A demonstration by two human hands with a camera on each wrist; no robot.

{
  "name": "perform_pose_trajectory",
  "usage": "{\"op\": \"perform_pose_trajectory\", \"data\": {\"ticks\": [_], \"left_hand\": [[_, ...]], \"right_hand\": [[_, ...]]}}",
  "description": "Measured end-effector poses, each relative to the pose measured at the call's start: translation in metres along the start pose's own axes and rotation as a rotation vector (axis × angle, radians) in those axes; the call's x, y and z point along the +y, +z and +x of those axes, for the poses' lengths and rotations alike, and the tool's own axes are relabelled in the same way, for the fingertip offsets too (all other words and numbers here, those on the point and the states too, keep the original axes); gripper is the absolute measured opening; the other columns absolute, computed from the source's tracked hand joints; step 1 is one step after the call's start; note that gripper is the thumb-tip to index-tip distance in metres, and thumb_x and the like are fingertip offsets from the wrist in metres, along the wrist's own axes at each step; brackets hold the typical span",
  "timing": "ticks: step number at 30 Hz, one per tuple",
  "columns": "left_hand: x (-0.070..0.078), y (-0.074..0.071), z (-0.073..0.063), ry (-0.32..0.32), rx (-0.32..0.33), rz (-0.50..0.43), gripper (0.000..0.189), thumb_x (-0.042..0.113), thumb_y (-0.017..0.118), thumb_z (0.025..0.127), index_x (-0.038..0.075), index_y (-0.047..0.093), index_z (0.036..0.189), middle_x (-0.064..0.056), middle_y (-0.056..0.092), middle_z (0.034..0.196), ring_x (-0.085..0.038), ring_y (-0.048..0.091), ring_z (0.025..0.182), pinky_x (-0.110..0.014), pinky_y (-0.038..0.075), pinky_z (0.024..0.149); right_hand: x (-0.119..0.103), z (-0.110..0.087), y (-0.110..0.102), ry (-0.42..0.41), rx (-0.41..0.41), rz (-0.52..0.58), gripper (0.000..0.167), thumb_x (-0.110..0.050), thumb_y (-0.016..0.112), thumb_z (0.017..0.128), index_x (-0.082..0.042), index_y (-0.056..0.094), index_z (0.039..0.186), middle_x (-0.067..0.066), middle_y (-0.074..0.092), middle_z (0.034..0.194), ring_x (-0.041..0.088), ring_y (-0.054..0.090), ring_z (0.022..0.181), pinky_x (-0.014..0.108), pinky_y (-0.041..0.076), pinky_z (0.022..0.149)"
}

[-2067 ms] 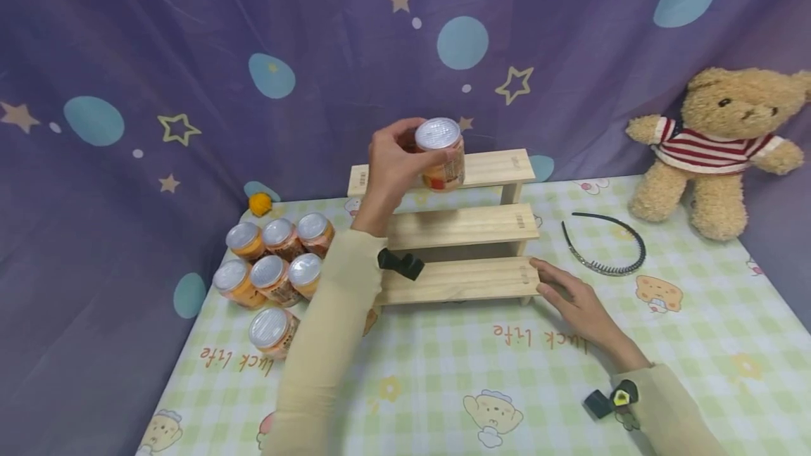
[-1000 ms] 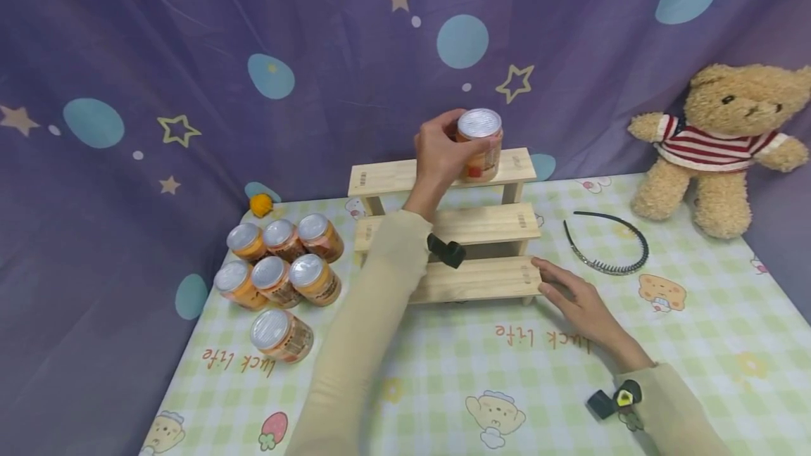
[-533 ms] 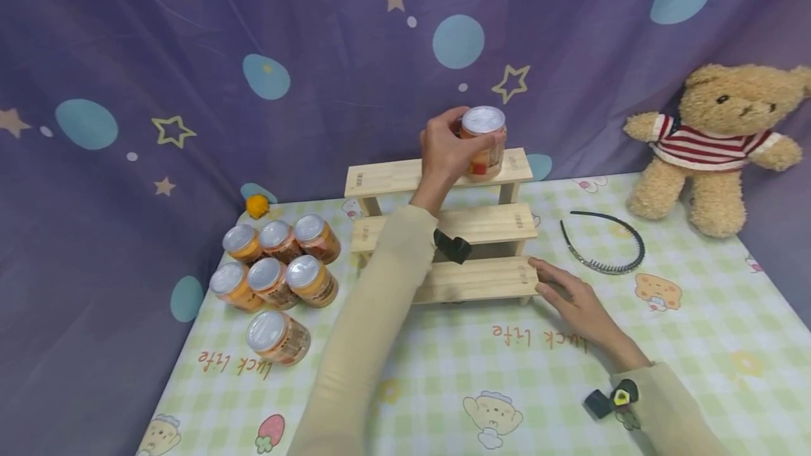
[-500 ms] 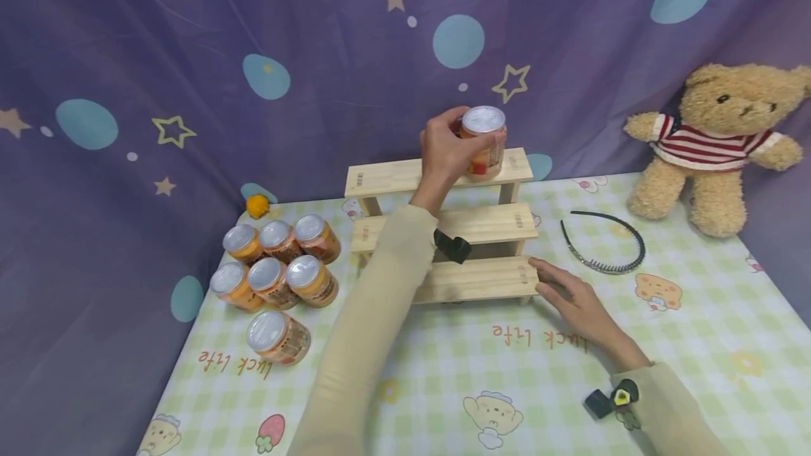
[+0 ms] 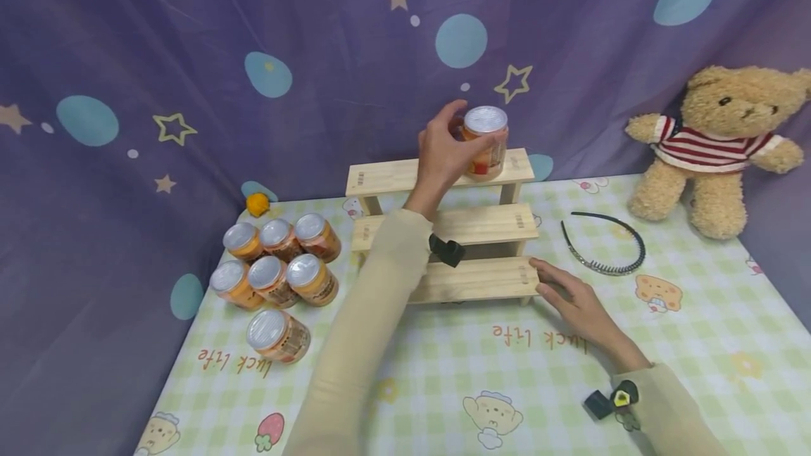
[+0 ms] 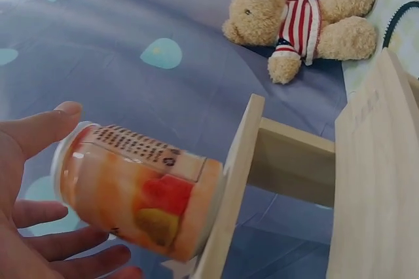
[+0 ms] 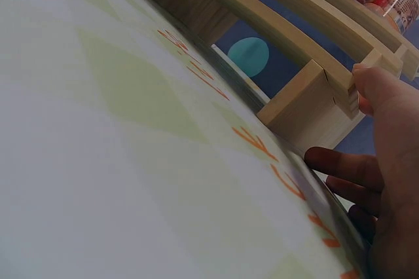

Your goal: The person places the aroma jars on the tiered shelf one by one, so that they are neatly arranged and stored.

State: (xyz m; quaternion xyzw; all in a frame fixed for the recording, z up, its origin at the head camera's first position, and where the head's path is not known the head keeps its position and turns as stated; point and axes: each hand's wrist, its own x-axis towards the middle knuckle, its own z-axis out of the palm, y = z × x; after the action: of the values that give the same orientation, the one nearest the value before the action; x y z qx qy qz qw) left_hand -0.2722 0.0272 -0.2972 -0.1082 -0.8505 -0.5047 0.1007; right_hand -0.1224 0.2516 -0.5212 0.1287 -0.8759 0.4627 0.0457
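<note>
Head view first, biggest stuff down: a purple curtain (image 5: 355,34) with stars and blue blobs hangs behind everything, and in front of it is the table (image 5: 437,364) with a green-and-white checked cloth. Towards the middle of the table's far edge stands a three-tier wooden shelf (image 5: 481,224). Way over at the far right corner you've got a teddy bear (image 5: 722,139) in a stripy top.

Now the hands. Left hand (image 5: 443,150) is up by the top tier, fingers spread loosely around one jar, and the left wrist view shows a gap between most fingers and it, so I'd call that released. Can't tell whether the thumb touches. Right hand (image 5: 579,308) isn't grasping anything, just touching the right end of the bottom tier with loose fingers.

A black headband (image 5: 611,271) lies between shelf and bear. That one jar (image 5: 489,157) stands lid up on the top tier, near its right end. Seven more jars (image 5: 272,280) are grouped by the table's left edge, and a little yellow ball (image 5: 258,204) sits at the far left corner.
</note>
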Motion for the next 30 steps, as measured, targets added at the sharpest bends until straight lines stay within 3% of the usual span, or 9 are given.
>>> {"op": "perform_pose_trajectory", "data": {"ticks": [12,19,25,30], "left_hand": [[-0.018,-0.028,-0.020,0.074,0.028,-0.068,0.071,0.033,0.087,0.078,0.013,0.058,0.140,-0.014,0.069,0.125,-0.028,0.067,0.112,-0.037,0.054,0.100],[-0.030,-0.048,-0.039,0.115,0.066,-0.126,0.067,0.027,0.086,0.079,0.011,0.059,0.138,-0.015,0.071,0.120,-0.029,0.068,0.110,-0.047,0.056,0.091],[-0.041,-0.065,-0.056,0.133,0.080,-0.169,0.064,0.023,0.085,0.080,0.011,0.059,0.138,-0.016,0.070,0.121,-0.036,0.066,0.110,-0.050,0.055,0.092],[-0.049,-0.079,-0.071,0.137,0.103,-0.191,0.061,0.018,0.084,0.080,0.009,0.060,0.136,-0.020,0.069,0.120,-0.036,0.065,0.113,-0.051,0.055,0.092]], "right_hand": [[0.002,-0.001,0.001,0.007,-0.002,0.008,0.050,-0.022,0.055,0.104,-0.030,0.043,0.152,0.008,0.066,0.135,-0.015,0.048,0.123,0.002,0.027,0.104],[0.003,0.000,0.000,0.006,-0.006,0.010,0.050,-0.021,0.055,0.104,-0.030,0.043,0.152,0.009,0.066,0.135,-0.014,0.048,0.123,0.002,0.027,0.105],[0.002,0.000,0.000,0.010,-0.006,0.016,0.050,-0.022,0.055,0.104,-0.030,0.043,0.152,0.009,0.065,0.136,-0.016,0.047,0.124,0.001,0.026,0.105],[0.003,-0.001,0.000,0.009,-0.007,0.017,0.050,-0.021,0.055,0.104,-0.031,0.043,0.152,0.008,0.066,0.135,-0.016,0.047,0.123,0.002,0.026,0.105]]}}
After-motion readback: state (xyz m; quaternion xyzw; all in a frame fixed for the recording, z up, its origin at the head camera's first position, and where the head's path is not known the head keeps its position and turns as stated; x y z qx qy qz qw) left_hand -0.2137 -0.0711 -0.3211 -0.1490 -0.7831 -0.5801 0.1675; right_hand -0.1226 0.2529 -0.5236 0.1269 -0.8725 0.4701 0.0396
